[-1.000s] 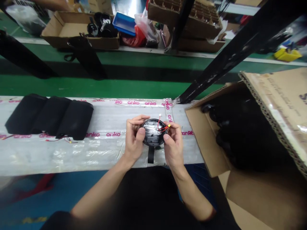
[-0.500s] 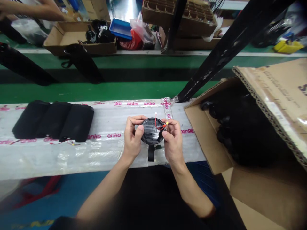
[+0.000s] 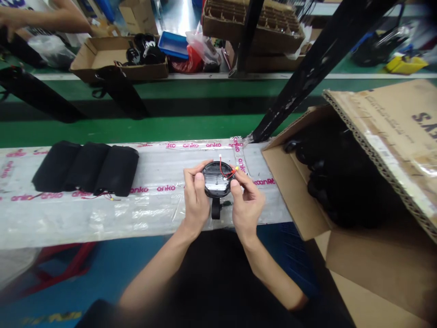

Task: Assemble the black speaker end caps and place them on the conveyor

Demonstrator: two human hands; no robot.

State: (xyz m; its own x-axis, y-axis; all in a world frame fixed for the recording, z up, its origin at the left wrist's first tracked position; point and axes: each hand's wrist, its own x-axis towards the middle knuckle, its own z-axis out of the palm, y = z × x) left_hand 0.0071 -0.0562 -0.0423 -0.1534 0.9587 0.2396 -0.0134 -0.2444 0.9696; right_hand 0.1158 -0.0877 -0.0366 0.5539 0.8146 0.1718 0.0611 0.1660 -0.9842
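Between my two hands is a round black plastic housing with a ribbed, shiny inside and a raised rim. Red and dark wires rise from it, one ending in a white plug and another in a yellow one. A short black strap hangs below its near edge. My left hand grips the left rim, thumb on top. On the right rim, my right hand is closed, thumb and fingertips beside the yellow plug. Whether those fingertips pinch the wires is too small to tell.
Three black fabric-covered cylinders with thin wires lie left on the wrapped bench. An open carton of black parts stands right, near a slanted black post. Beyond are black tubes on a green conveyor and another person's arm.
The view has shifted slightly, so the bench things appear a little further right. Both hands still hold the housing; my right fingers have curled more at its rim.
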